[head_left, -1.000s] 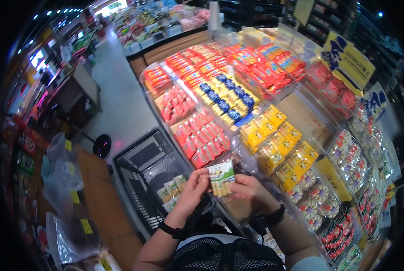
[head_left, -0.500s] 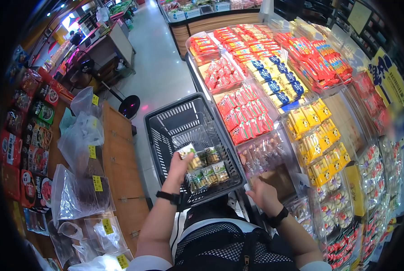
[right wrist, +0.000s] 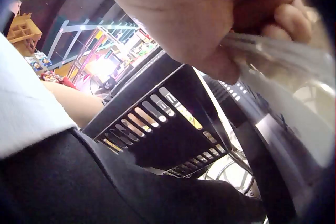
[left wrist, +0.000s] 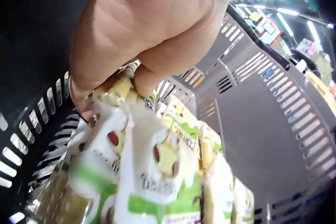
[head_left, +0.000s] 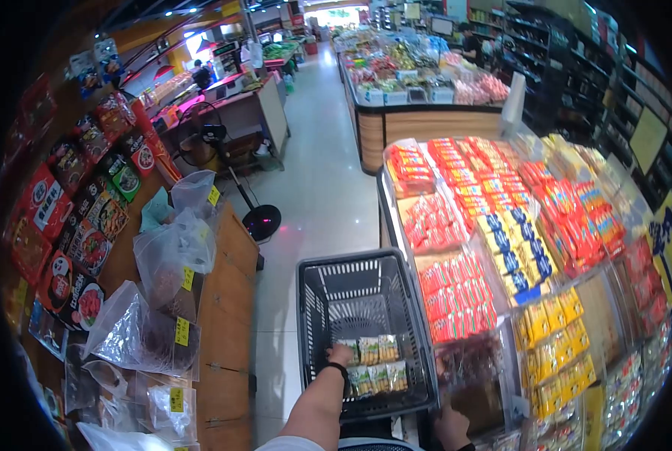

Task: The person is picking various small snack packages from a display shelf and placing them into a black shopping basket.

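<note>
Inside the black basket (head_left: 301, 323), my left hand (head_left: 340, 353) is at the left end of two rows of small white-and-green snack packs (head_left: 379, 377). In the left wrist view, that hand (left wrist: 152, 24) pinches a pack (left wrist: 118, 86) between thumb and fingers, right behind other upright packs (left wrist: 163, 176). My right hand (head_left: 451, 430) is low beside the basket's right side. The right wrist view has its fingers curled over the edge of a clear plastic bin (right wrist: 294, 58), with the hand (right wrist: 184, 19) above the basket's slotted side (right wrist: 152, 116).
Bins of red (head_left: 457, 297), blue-and-cream and yellow packs (head_left: 557, 338) fill the display on the right. A wooden counter (head_left: 227, 323) with plastic bags stands on the left. Beyond the basket, an aisle (head_left: 317, 173) runs past a standing fan (head_left: 262, 220).
My left hand has carried a pack from above the display into the basket and lowered it to the left end of the rows. My right hand has moved down beside the basket. The head view has tilted up.
</note>
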Demonstrator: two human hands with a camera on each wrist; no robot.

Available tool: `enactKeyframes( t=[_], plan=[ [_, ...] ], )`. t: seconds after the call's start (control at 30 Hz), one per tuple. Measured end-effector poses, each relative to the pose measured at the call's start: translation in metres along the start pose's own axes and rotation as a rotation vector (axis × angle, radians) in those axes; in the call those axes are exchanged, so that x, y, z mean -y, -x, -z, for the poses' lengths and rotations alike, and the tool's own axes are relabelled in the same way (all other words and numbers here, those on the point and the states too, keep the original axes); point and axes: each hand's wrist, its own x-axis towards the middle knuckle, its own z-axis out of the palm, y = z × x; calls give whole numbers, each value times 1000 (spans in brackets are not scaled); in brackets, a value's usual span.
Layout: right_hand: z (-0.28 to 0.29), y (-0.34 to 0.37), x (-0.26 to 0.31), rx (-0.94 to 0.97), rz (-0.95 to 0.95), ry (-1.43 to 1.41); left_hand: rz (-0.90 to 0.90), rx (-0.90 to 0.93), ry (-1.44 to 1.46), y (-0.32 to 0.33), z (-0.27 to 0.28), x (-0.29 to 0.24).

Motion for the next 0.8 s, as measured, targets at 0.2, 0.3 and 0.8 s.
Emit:
enactKeyframes(
  t=[0.2,0.3,0.8],
  plan=[
    [-3,0,-2,-75,145,-13,9,105,34,-51,-32,-9],
    [-8,0,-7,-103,161,-18,77,-45,274,32,-3,-23],
    [-6,-2,-2,-16,70,-40,-767,-899,221,255,128,-44]
  ],
)
